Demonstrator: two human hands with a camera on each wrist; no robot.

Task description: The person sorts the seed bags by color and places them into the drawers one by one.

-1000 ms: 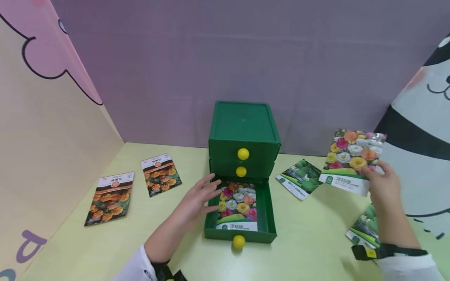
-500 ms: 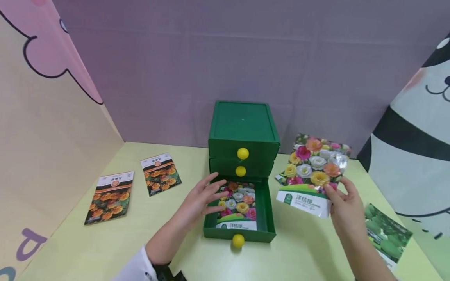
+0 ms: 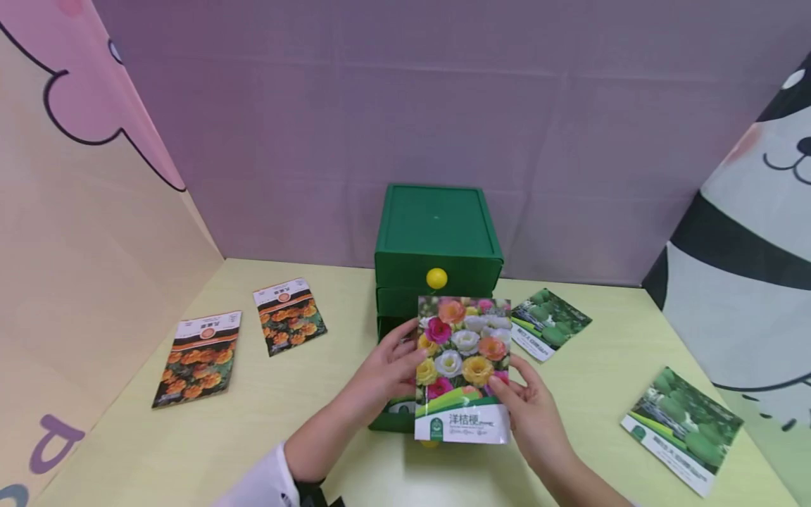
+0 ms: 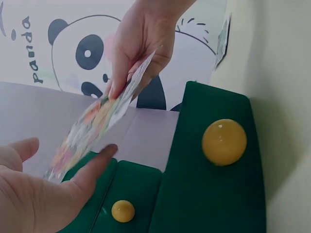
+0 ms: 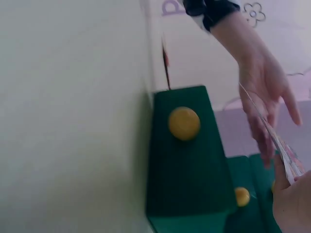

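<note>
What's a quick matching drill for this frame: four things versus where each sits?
1. multicoloured flower seed packet
2. two orange marigold seed packets
3. green vegetable seed packet with white strip
4. yellow round knob

A. flat on the table, left of the green plastic drawer box
B. on the top drawer front
C. held up by the right hand
D. flat on the table, far right

Pairs: 1-C, 2-A, 3-D, 4-B

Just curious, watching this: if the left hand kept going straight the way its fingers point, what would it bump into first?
Most likely the flower seed packet that the right hand holds over the open bottom drawer; the left hand has its fingers at the packet's left edge, though depth is unclear.
</note>
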